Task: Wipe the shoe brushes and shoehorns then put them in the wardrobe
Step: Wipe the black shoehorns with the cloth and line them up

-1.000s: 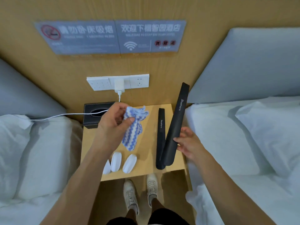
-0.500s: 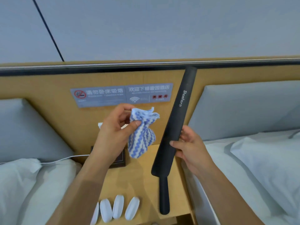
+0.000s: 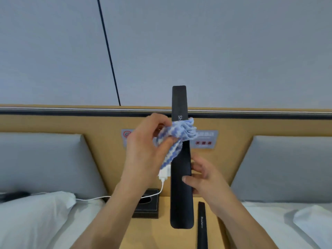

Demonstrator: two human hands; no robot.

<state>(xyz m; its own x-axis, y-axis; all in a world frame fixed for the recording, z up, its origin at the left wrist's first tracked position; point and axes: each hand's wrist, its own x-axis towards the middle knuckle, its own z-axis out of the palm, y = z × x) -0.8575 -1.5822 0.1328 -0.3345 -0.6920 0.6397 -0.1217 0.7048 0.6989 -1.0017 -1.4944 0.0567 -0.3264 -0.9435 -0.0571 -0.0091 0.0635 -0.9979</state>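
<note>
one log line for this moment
step: wiping | left hand: holds cloth on shoehorn | right hand: grips shoehorn upright | second shoehorn: on nightstand

A tan wooden bench [image 3: 152,236] is standing between two beds, below both hands. A black tissue box [image 3: 147,206] is sitting on it under the left hand [image 3: 143,155], at the back. A short black shoehorn [image 3: 202,225] is lying flat on it beneath the right hand [image 3: 206,178]. A white pillow [image 3: 34,218] is resting on the bed [image 3: 86,229] left of the left hand, with a white cable [image 3: 93,198] lying across it.
</note>
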